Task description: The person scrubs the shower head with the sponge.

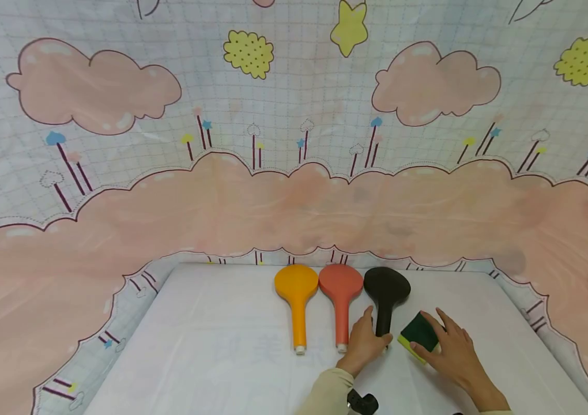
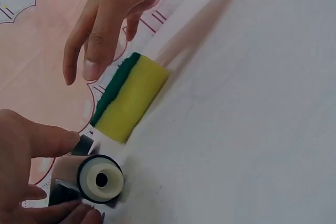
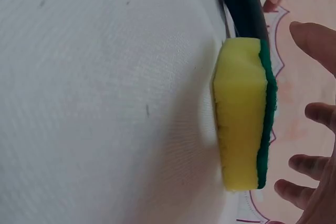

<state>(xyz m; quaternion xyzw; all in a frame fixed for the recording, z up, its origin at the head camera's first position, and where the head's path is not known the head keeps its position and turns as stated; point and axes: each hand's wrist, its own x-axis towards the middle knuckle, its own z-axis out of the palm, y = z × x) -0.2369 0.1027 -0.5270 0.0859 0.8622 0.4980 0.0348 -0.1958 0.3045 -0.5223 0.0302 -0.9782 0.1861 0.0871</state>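
Three paddle-shaped objects lie in a row: yellow [image 1: 296, 288], red [image 1: 341, 288] and black [image 1: 387, 285]. The left hand [image 1: 364, 344] is at the black one's handle, thumb and fingers spread to either side; whether it touches is unclear. In the left wrist view the handle's pale end [image 2: 101, 180] sits between that hand's [image 2: 26, 166] thumb and fingers. A green and yellow sponge [image 1: 419, 334] lies green side up to the right. Over its right side the right hand [image 1: 455, 354] hovers with spread fingers. The right wrist view shows a gap between sponge [image 3: 242, 114] and right hand [image 3: 315, 129].
The white table [image 1: 211, 340] carries these things. A small black object [image 1: 363, 402] is beside the left sleeve at the bottom edge. Behind and around the table hangs a pink and white patterned cloth [image 1: 273, 213].
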